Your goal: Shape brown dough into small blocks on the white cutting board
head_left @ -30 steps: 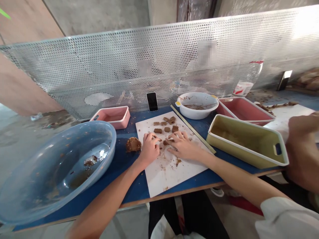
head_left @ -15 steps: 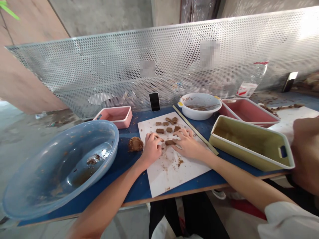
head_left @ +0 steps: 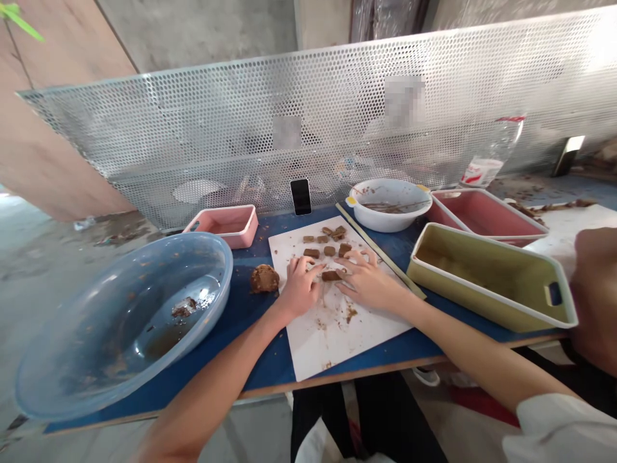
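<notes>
A small brown block of clay (head_left: 330, 276) lies on the white board (head_left: 313, 347) between my hands. My right hand (head_left: 369, 283) has its thumb and fingertips at the block's right end, with the other fingers spread above the board. Just left of the block is my left hand (head_left: 299, 287), its fingers loosely bent and apart, no clay visible in them. Beyond my fingers, several more clay pieces (head_left: 330, 251) sit in rough rows. A bigger clay lump (head_left: 265, 279) rests on the blue table left of the board. Clay crumbs (head_left: 351, 313) are scattered near me.
To the left stands a large blue basin (head_left: 144, 379) with wet residue. A pink bin (head_left: 243, 236), a phone (head_left: 301, 197) and a white bowl (head_left: 385, 222) line the back. A yellowish strip (head_left: 380, 251), a green bin (head_left: 486, 302) and another person's arm (head_left: 595, 289) are on the right.
My left hand's fingers have shifted slightly; a brown bit seen at its fingertips earlier no longer shows there. My right hand stays at the clay block. The whole view has drifted slightly.
</notes>
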`<state>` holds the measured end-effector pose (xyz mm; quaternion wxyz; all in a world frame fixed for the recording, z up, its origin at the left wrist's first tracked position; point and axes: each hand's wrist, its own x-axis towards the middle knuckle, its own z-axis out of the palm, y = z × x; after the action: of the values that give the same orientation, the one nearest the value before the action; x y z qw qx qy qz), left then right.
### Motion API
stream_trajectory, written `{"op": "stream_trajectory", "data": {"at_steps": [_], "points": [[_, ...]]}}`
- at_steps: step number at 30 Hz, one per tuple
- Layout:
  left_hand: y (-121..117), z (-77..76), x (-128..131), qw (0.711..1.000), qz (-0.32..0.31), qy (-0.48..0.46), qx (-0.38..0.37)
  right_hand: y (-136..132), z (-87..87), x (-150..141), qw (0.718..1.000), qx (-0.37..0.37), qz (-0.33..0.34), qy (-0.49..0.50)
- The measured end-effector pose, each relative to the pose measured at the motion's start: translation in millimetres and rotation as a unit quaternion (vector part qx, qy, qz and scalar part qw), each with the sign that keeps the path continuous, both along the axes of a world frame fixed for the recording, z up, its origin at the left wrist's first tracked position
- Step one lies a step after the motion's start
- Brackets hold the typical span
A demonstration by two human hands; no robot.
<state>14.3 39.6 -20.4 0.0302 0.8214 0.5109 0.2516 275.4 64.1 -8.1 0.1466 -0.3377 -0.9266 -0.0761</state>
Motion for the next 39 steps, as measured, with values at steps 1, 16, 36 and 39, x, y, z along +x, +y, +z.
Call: {"op": "stream_trajectory", "data": {"at_steps": [1, 16, 36, 39], "points": [[-2, 0.1, 1, 1.0, -0.011, 0.015, -0.002, -1, 0.5, 0, 1.0, -0.001, -0.006, 0.003], [-23, 4.9, 20, 0.992, 0.012, 0.122, 0.023, -5, 5.6, -3, 1.0, -0.017, 0.019, -0.007], [-27, 8.0, 24, 0.99, 0.034, 0.137, 0.016, 1, 1.9, 1, 0.999, -0.03, 0.015, 0.004], [-27, 8.1, 26, 0.99, 0.042, 0.133, 0.021, 1, 1.1, 0, 1.0, -0.025, 0.009, 0.009]]}}
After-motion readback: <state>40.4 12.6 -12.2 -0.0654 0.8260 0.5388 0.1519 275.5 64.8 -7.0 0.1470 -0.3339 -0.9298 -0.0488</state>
